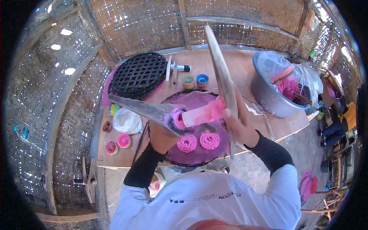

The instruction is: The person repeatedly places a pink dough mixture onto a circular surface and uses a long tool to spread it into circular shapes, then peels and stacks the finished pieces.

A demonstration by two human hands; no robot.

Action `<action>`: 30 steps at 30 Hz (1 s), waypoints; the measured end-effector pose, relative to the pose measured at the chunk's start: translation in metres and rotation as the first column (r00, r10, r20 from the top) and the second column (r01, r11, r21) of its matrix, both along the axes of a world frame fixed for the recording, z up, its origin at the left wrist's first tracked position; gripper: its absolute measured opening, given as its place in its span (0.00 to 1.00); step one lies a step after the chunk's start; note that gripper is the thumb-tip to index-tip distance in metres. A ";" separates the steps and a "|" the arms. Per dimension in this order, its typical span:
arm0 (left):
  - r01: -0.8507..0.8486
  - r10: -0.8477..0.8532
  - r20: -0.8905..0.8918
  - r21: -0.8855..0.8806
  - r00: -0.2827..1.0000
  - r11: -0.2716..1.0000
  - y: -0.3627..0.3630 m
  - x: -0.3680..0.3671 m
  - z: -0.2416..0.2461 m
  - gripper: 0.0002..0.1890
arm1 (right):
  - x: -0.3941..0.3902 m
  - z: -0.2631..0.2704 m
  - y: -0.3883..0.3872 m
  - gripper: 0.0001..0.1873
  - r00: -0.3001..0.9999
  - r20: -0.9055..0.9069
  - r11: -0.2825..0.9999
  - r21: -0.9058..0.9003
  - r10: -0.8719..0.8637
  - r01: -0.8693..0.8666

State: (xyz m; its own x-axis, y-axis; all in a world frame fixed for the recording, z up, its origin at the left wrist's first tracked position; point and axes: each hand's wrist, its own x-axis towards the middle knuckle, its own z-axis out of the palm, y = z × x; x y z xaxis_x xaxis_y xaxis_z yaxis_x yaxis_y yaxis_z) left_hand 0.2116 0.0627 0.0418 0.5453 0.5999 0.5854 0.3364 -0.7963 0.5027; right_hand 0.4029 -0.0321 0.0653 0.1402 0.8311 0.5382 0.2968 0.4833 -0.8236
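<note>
My left hand [164,138] is closed around the lower part of a two-part wooden hand press, a long grey wooden handle [138,109] with a round hollow barrel [178,120] smeared pink inside. My right hand [241,123] grips the other part, a long wooden bar [222,69] carrying a plunger [198,116] coated with pink dough toward the bar. The plunger's end is at the barrel's mouth; how far in it sits is unclear. Below lie two pink noodle-like nests, one left [187,143] and one right [210,141], on a round tray covered with purple cloth [184,156].
A grey tub [266,95] holding pink dough and plastic bags stands at the table's right. Black woven trays [138,74] lie back left. Small colourful cups [202,81] and a white plastic bag [128,122] rest on the wooden table [198,60]. Woven walls [143,23] enclose it.
</note>
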 end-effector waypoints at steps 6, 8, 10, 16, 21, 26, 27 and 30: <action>0.044 -0.052 -0.212 -0.042 0.976 0.998 -0.015 -0.018 -0.005 0.25 | -0.016 0.017 0.002 0.42 0.886 0.457 0.993 0.040 0.082 -0.112; 0.066 -0.103 -0.169 -0.216 0.980 0.974 -0.023 -0.017 -0.019 0.26 | -0.026 0.011 -0.003 0.43 0.841 0.528 0.993 -0.040 0.115 -0.110; 0.103 -0.153 -0.103 -0.384 0.983 0.918 -0.029 -0.013 -0.024 0.28 | -0.032 -0.005 -0.010 0.43 0.867 0.472 0.987 -0.107 0.156 -0.120; 0.071 -0.147 -0.129 -0.465 0.981 0.882 0.000 -0.015 -0.071 0.23 | -0.016 -0.049 -0.005 0.43 0.894 -0.340 0.774 -0.465 0.293 -0.430; 0.374 -0.280 0.261 -0.472 0.924 0.798 0.043 -0.004 -0.061 0.21 | 0.004 -0.111 -0.039 0.36 0.488 -0.861 0.503 -0.362 0.141 -0.784; -0.207 0.191 -0.223 -0.053 0.956 0.977 0.115 -0.051 -0.072 0.18 | 0.006 -0.130 -0.084 0.36 0.869 -0.462 0.821 -0.556 -0.176 -0.129; -0.336 0.376 -0.336 0.173 0.864 0.926 0.122 -0.063 -0.089 0.15 | 0.009 -0.142 -0.096 0.36 0.866 -0.463 0.822 -0.557 -0.188 -0.119; -0.379 0.401 -0.603 0.171 0.690 0.909 0.118 -0.069 -0.112 0.10 | 0.014 -0.157 -0.127 0.38 0.691 -0.700 0.890 -0.416 -0.181 -0.188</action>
State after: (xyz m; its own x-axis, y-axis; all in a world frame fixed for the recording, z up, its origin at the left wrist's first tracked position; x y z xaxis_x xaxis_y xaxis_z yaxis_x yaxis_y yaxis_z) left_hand 0.1424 0.1804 -0.0701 0.5095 0.8292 0.2298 0.8442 -0.5334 0.0531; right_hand 0.4165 -0.1590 -0.0922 0.3161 0.9396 -0.1313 -0.4611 0.0312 -0.8868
